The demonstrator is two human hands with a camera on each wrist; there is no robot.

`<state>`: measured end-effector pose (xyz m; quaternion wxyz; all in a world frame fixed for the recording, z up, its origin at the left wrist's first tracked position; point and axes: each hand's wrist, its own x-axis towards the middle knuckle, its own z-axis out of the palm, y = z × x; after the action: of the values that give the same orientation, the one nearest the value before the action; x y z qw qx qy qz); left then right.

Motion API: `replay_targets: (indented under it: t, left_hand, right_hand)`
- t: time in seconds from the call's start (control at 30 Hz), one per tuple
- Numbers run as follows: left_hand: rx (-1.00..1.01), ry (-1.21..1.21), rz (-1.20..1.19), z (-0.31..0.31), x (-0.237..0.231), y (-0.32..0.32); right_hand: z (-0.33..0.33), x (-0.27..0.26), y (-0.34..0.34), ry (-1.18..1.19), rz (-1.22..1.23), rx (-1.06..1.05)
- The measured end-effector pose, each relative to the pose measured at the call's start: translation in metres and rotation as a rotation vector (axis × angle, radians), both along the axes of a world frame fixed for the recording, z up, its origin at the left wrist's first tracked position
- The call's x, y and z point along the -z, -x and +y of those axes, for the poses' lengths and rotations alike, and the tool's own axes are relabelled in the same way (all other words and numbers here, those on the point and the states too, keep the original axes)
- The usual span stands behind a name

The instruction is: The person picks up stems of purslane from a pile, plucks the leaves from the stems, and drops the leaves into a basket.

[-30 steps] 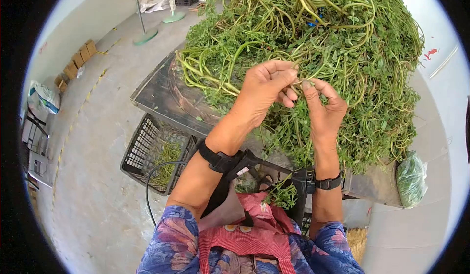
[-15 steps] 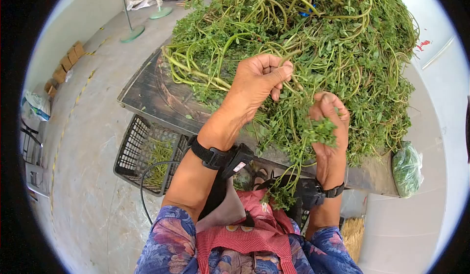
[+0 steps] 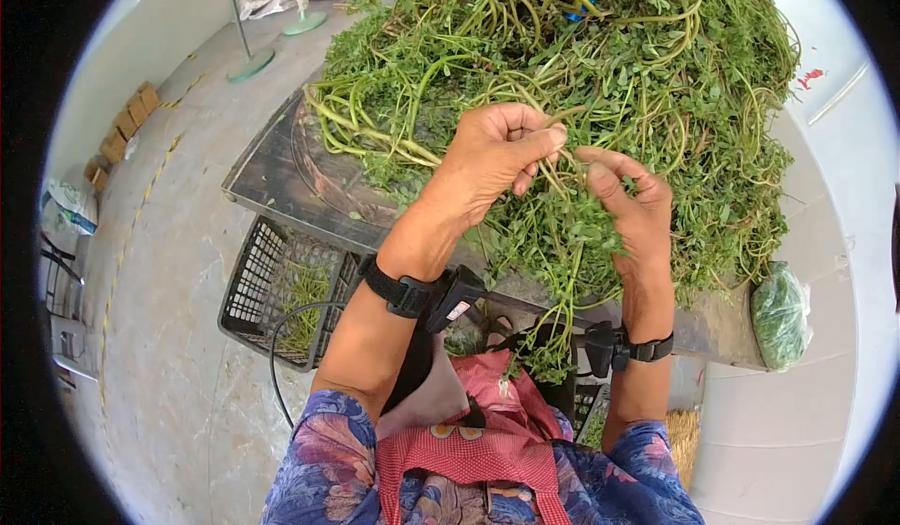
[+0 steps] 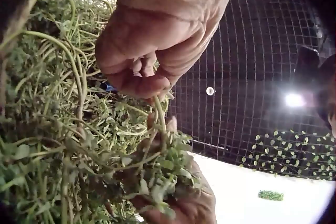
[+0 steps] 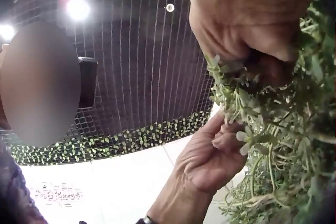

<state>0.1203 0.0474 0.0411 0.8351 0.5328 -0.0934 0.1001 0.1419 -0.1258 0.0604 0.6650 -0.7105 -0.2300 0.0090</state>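
My left hand (image 3: 502, 155) pinches a leafy green stem (image 3: 568, 112) between thumb and fingers, over the front of the heap. Its cut-looking end sticks out past the thumb, and side shoots with small oval leaves (image 4: 170, 169) hang below. Just to the right, my right hand (image 3: 639, 208) is held with thumb and forefinger apart beside the hanging shoots, leaves overlapping its palm side. In the right wrist view, leaves and shadow hide its fingertips. A large heap of the same tangled greens (image 3: 694, 150) covers most of the table beyond both hands.
The dark table's left corner (image 3: 267, 169) shows bare wood. A black plastic crate (image 3: 246, 291) with some stems stands below it. At the table's right edge sits a clear bag of greens (image 3: 781, 317). A leafy sprig (image 3: 548, 352) hangs over my lap. A fan (image 3: 248, 64) stands far left.
The right hand drops from the left hand's fingertips, passing among the leaves, then rises back beside the stem with its fingers apart. The left hand keeps its pinch, nearly still.
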Motion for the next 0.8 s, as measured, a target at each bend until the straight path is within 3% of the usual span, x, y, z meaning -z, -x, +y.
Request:
replay_targets:
  t: [0.07,0.37,0.43,0.5,0.53,0.6,0.67,0.77,0.8]
  left_hand:
    - [-0.002,0.001,-0.009,-0.002,-0.001,0.000]
    - [0.048,-0.060,-0.021,-0.003,0.002,0.003]
    - [-0.099,-0.134,-0.007,-0.004,0.002,0.002]
    - [-0.100,-0.087,0.010,0.002,0.000,0.003]
    - [-0.100,-0.038,0.027,0.004,-0.001,0.004]
    - [-0.096,-0.022,0.066,0.004,-0.001,0.005]
    - [-0.097,0.007,0.118,0.002,0.001,0.005]
    - [-0.049,0.015,0.146,-0.001,0.000,0.008]
    - [-0.044,0.010,0.149,-0.002,0.000,0.008]
  right_hand:
    - [0.007,0.009,-0.002,0.025,-0.148,0.023]
    - [0.019,0.018,-0.006,-0.054,-0.240,0.078]
    - [0.013,0.018,-0.006,-0.056,-0.276,0.117]
    - [-0.008,0.016,-0.008,-0.648,0.206,-0.249]
    - [-0.015,0.016,-0.007,-0.651,0.205,-0.245]
    - [-0.024,0.015,-0.004,-0.938,0.547,-0.442]
    - [-0.027,0.020,-0.002,-0.972,0.619,-0.506]
    - [-0.029,0.026,0.006,-0.891,0.601,-0.437]
    - [-0.029,0.025,0.007,-0.707,0.531,-0.348]
